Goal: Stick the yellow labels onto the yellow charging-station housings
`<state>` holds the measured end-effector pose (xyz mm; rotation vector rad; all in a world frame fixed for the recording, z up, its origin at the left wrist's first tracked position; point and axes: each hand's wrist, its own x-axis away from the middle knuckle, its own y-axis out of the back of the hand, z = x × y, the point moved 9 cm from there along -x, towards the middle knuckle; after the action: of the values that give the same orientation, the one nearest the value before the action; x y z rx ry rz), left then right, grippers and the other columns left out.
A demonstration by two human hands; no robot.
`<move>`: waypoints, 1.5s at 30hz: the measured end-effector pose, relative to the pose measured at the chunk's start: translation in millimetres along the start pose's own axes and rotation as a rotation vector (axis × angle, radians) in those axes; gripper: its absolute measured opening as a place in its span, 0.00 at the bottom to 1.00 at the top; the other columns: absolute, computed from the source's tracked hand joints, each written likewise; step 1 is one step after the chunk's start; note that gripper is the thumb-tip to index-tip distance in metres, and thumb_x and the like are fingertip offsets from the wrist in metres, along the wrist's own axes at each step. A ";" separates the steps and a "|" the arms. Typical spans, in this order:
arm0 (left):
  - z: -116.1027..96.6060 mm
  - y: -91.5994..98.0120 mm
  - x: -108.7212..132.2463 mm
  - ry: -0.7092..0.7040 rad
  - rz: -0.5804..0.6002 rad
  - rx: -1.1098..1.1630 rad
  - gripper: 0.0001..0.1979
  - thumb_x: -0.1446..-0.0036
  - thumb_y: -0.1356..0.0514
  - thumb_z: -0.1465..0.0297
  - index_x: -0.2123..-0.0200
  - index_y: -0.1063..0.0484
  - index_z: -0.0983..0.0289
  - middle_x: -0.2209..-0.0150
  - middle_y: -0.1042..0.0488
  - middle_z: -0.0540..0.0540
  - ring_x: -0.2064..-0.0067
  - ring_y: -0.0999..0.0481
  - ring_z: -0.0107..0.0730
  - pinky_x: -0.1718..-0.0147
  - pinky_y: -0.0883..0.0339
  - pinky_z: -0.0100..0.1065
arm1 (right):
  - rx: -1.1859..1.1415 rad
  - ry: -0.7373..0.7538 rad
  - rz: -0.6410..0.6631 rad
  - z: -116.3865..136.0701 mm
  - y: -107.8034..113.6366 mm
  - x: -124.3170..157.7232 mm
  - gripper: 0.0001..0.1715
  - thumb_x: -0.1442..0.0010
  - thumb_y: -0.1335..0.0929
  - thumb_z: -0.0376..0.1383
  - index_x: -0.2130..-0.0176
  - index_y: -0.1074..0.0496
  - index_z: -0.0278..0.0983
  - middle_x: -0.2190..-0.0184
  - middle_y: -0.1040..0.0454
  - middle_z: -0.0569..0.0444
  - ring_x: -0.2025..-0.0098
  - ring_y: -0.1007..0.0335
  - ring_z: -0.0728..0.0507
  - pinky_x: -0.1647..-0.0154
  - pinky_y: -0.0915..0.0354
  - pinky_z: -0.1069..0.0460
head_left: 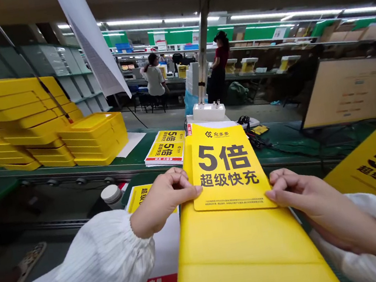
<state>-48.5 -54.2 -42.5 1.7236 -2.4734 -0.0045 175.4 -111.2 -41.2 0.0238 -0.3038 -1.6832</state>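
The yellow card (227, 168), printed with a large black "5" and Chinese characters, lay flat on the far end of a long yellow panel (244, 240) that ran toward the person. It looked thin and light, glossy enough to slide, and likely to crease if bent, so its lower edge and corners seemed the safest places to hold it. The left hand (163, 200), fingers curled, pinched the card's lower left edge. The right hand (300, 195) had its fingertips on the lower right corner, gripping or only pressing, I couldn't tell. Beyond, on the green bench (279, 140), sat a stack of matching cards (166, 151) and piles of yellow trays (94, 137).
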 end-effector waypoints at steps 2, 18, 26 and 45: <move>0.5 0.4 -0.1 0.005 -0.006 0.001 0.18 0.62 0.33 0.65 0.84 0.41 0.66 0.70 0.42 0.48 0.70 0.39 0.24 0.71 0.48 0.31 | -0.011 -0.008 0.002 -1.6 -1.0 0.3 0.23 0.65 0.26 0.47 0.85 0.39 0.35 0.69 0.42 0.54 0.65 0.44 0.44 0.68 0.45 0.51; 3.6 2.1 2.0 0.018 -0.024 0.055 0.17 0.63 0.32 0.66 0.87 0.37 0.66 0.64 0.45 0.50 0.63 0.41 0.27 0.69 0.46 0.29 | -0.117 -0.006 0.028 -8.7 -3.9 4.6 0.19 0.61 0.26 0.42 0.84 0.36 0.35 0.64 0.43 0.54 0.62 0.44 0.45 0.64 0.43 0.52; 4.1 3.1 3.7 0.014 -0.019 0.097 0.16 0.64 0.32 0.68 0.87 0.36 0.66 0.63 0.45 0.51 0.63 0.41 0.27 0.68 0.45 0.29 | -0.090 -0.009 0.044 -8.5 -7.4 3.0 0.20 0.61 0.26 0.44 0.85 0.37 0.35 0.64 0.43 0.54 0.59 0.44 0.43 0.62 0.43 0.52; 3.9 3.7 5.0 0.024 -0.041 0.067 0.16 0.64 0.32 0.67 0.87 0.37 0.66 0.62 0.45 0.51 0.60 0.41 0.29 0.65 0.44 0.30 | -0.109 0.002 0.060 -10.3 -7.0 4.0 0.20 0.58 0.26 0.43 0.84 0.37 0.34 0.62 0.44 0.53 0.60 0.42 0.45 0.66 0.39 0.54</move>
<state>-54.1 -57.8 -45.5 1.7892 -2.4480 0.0954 170.0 -116.3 -51.9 -0.0639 -0.2089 -1.6374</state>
